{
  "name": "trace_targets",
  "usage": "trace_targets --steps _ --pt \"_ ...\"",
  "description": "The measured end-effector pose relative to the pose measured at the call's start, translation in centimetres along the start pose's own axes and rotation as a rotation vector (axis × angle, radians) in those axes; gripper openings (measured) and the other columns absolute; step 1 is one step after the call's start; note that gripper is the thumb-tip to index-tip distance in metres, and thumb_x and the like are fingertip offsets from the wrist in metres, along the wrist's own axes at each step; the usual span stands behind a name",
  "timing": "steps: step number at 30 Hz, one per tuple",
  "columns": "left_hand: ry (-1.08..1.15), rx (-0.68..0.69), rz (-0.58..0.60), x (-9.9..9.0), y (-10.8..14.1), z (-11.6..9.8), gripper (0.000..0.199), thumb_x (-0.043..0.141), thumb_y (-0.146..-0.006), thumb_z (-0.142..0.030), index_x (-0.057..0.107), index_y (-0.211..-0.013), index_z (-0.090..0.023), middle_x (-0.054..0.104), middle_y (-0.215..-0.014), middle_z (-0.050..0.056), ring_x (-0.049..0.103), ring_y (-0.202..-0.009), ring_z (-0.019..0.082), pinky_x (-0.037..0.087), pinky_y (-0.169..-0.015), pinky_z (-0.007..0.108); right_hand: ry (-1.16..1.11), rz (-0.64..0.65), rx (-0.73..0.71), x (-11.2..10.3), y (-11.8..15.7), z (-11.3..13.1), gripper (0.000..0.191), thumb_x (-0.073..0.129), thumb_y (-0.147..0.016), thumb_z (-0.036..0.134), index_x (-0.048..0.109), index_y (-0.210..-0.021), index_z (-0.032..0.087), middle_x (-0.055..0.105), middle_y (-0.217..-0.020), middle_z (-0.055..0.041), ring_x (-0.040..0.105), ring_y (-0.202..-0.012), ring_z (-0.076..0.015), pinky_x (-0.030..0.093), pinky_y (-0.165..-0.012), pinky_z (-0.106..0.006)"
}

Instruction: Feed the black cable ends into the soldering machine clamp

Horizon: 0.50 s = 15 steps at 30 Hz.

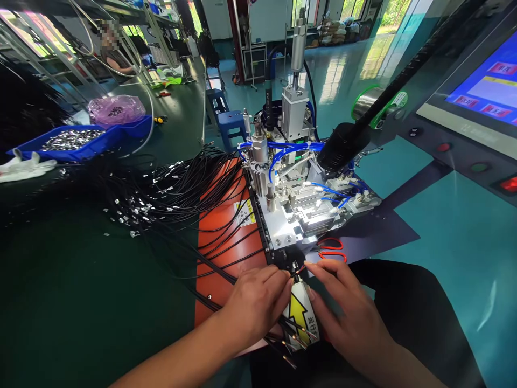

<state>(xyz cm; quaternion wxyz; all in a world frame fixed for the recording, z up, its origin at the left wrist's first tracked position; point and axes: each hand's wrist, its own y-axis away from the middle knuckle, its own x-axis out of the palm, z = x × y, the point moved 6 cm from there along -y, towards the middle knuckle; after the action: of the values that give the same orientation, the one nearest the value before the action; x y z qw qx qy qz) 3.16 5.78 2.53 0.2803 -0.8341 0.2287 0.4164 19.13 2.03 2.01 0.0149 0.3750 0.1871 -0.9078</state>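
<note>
My left hand (258, 299) is closed around black cables, whose stripped copper-tipped ends (297, 339) stick out below it. One cable end lies between the fingertips of both hands, just in front of the metal machine (283, 229). My right hand (347, 307) has its thumb and fingers spread, with the index fingertip beside the thin wire end; whether it grips the wire is unclear. Under the hands is a white label with a yellow arrow (298, 310). More black cables (189, 188) run over the orange plate (226, 242) to the left.
Red-handled scissors (333, 250) lie right of the machine's front. A blue tray (86, 153) of small metal parts, a pink bag (117, 110) and a white glove (26, 166) are at the left. A control panel (464, 134) stands at the right. Another person (115, 56) sits far back.
</note>
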Motion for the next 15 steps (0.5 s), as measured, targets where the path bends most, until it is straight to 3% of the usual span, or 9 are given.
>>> trace_targets --steps 15 --pt "0.013 0.010 -0.022 0.11 0.02 0.11 0.026 0.047 -0.100 -0.019 0.050 -0.075 -0.018 0.050 -0.065 -0.002 0.048 -0.058 0.012 0.036 -0.056 0.026 0.016 -0.053 -0.071 0.14 0.61 0.26 0.045 0.054 -0.093 0.013 0.055 -0.138 0.020 0.057 -0.116 -0.0131 0.060 -0.110 -0.0279 0.054 -0.092 -0.043"
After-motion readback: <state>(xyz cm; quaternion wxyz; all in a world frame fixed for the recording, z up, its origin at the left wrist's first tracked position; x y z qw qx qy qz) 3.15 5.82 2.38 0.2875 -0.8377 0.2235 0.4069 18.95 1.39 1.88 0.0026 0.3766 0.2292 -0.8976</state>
